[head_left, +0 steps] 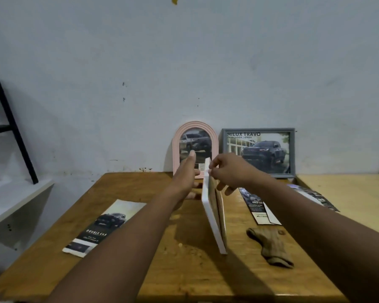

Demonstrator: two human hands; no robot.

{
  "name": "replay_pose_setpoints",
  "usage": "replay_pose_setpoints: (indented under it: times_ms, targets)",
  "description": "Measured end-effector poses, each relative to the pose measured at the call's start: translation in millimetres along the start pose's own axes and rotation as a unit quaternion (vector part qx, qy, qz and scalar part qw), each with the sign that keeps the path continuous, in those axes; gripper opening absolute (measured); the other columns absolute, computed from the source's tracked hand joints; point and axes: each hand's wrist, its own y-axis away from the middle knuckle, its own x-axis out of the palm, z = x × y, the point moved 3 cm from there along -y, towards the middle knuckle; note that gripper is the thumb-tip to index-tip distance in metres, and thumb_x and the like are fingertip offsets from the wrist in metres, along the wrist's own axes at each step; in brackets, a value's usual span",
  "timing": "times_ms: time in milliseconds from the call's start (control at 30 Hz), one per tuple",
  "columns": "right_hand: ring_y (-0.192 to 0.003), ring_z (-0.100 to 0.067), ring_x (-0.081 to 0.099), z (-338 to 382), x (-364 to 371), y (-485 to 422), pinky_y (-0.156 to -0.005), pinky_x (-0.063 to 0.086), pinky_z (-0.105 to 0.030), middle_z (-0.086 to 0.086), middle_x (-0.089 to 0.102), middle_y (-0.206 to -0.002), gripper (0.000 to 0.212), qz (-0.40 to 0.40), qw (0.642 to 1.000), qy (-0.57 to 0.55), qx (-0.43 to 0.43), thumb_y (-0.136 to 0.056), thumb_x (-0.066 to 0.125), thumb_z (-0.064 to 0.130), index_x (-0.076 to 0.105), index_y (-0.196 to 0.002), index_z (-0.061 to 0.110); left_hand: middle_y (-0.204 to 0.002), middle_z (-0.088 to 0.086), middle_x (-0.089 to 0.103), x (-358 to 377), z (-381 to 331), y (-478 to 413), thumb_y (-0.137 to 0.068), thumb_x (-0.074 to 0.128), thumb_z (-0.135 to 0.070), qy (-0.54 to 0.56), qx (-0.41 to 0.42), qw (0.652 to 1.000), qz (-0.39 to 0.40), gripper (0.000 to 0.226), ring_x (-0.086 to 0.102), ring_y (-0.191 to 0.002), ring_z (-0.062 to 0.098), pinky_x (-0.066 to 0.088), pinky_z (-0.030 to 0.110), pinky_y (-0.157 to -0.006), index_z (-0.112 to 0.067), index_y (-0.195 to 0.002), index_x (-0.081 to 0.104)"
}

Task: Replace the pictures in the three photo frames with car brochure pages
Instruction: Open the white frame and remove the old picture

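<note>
A white photo frame (212, 217) stands on edge in the middle of the wooden table (184, 270), seen almost edge-on. My right hand (230, 171) pinches its top corner with thumb and fingers. Just left of the frame, my left hand (187, 178) is held flat with fingers straight; whether it touches the frame is unclear. Against the wall stand a pink arched frame (195, 147) and a grey rectangular frame (259, 152), each showing a car picture. A car brochure page (103, 228) lies flat on the left of the table.
More brochure pieces (257, 207) lie right of the white frame, with others (315, 196) further right. A brown cloth (271, 246) lies near them. A lighter table (348, 200) adjoins on the right. A white shelf (13, 197) and black metal stand (11, 132) sit left.
</note>
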Motion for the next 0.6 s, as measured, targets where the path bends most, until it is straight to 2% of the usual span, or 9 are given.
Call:
replay_pose_setpoints:
  times_ms: [67, 200, 267, 333, 433, 600]
  targets:
    - [-0.082, -0.02, 0.07, -6, 15, -5, -0.059, 0.059, -0.028, -0.006, 0.064, -0.102, 0.019, 0.008, 1.0, 0.014, -0.002, -0.096, 0.06, 0.025, 0.057, -0.114, 0.019, -0.131, 0.005, 0.057, -8, 0, -2, -0.101, 0.022, -0.068, -0.02, 0.007, 1.0, -0.011, 0.061, 0.06, -0.108, 0.026, 0.047, 0.055, -0.104, -0.033, -0.15, 0.033]
    - [-0.1, -0.017, 0.059, -43, 47, -8, -0.082, 0.056, -0.036, -0.002, 0.061, -0.118, 0.034, -0.006, 0.996, 0.089, 0.021, -0.089, 0.066, 0.035, 0.058, -0.12, 0.022, -0.13, 0.005, 0.06, -28, 25, -4, -0.103, 0.025, -0.063, -0.067, -0.009, 0.997, -0.034, 0.053, 0.063, -0.111, 0.027, 0.053, 0.046, -0.096, -0.03, -0.139, 0.044]
    - [-0.114, -0.023, 0.053, -67, 64, -1, -0.092, 0.051, -0.04, -0.003, 0.055, -0.129, 0.044, -0.009, 0.988, 0.15, 0.045, -0.09, 0.063, 0.042, 0.053, -0.129, 0.024, -0.13, 0.004, 0.062, -35, 51, -6, -0.095, 0.025, -0.073, -0.088, -0.031, 0.995, -0.038, 0.064, 0.065, -0.111, 0.027, 0.053, 0.051, -0.097, -0.032, -0.136, 0.049]
    - [-0.124, -0.028, 0.047, -88, 80, 8, -0.1, 0.047, -0.046, -0.006, 0.048, -0.139, 0.05, 0.0, 0.98, 0.188, 0.068, -0.092, 0.056, 0.05, 0.047, -0.136, 0.026, -0.141, 0.005, 0.057, -38, 75, -2, -0.089, 0.023, -0.079, -0.134, -0.059, 0.988, -0.048, 0.073, 0.059, -0.122, 0.03, 0.049, 0.054, -0.103, -0.034, -0.142, 0.045]
    - [-0.125, -0.03, 0.045, -107, 96, 16, -0.101, 0.044, -0.047, -0.008, 0.044, -0.14, 0.054, 0.005, 0.973, 0.218, 0.076, -0.093, 0.047, 0.058, 0.045, -0.136, 0.025, -0.159, 0.005, 0.038, -36, 99, 14, -0.099, 0.024, -0.07, -0.263, -0.065, 0.96, -0.065, 0.068, 0.04, -0.143, 0.031, 0.037, 0.049, -0.113, -0.034, -0.155, 0.028]
    - [-0.126, -0.029, 0.043, -113, 96, 13, -0.101, 0.043, -0.046, -0.008, 0.045, -0.139, 0.055, -0.014, 0.966, 0.253, 0.054, -0.093, 0.044, 0.06, 0.046, -0.134, 0.024, -0.148, 0.007, 0.052, -28, 102, 14, -0.1, 0.023, -0.068, -0.422, 0.015, 0.9, -0.108, 0.067, 0.049, -0.134, 0.029, 0.045, 0.046, -0.104, -0.028, -0.152, 0.035]
